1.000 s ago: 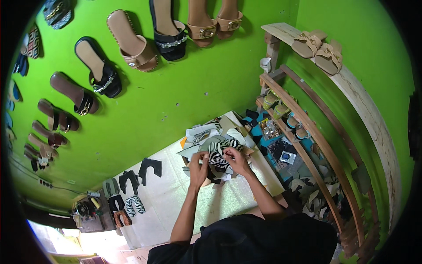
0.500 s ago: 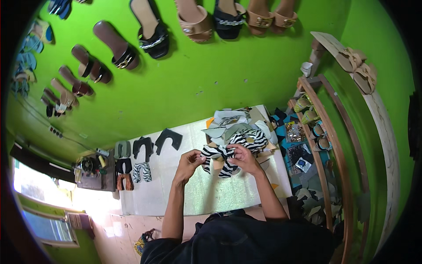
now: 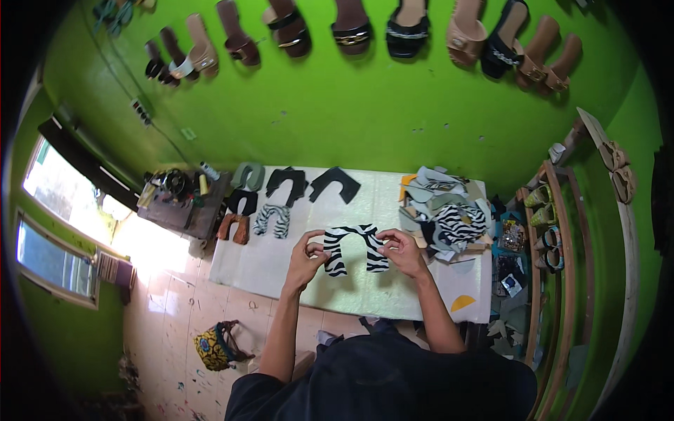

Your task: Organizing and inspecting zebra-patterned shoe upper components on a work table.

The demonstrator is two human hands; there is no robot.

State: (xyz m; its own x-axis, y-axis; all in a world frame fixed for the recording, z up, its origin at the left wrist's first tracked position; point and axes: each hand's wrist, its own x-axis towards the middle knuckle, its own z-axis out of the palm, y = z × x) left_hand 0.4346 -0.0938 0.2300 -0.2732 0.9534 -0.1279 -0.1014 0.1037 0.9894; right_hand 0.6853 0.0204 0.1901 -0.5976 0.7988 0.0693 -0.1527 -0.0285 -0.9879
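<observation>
My left hand (image 3: 307,257) and my right hand (image 3: 402,250) hold a zebra-striped, arch-shaped shoe upper piece (image 3: 354,247) between them, just above the white work table (image 3: 281,270). Each hand grips one leg of the piece. To the right lies a pile of cut pieces (image 3: 446,210), some zebra-striped, some grey. Further left on the table lie a smaller zebra piece (image 3: 272,219), a brown piece (image 3: 234,228), two black pieces (image 3: 334,184) and a grey-green piece (image 3: 247,175).
Sandals (image 3: 351,31) hang in a row on the green wall above. A dark side table with bottles and tools (image 3: 179,196) stands at the left. A curved wooden shoe rack (image 3: 554,231) is at the right. A patterned bag (image 3: 214,346) lies on the floor.
The view has swung so the table now sits centred. My hands carried the zebra piece from the pile at the right toward the table's middle and spread it flat.
</observation>
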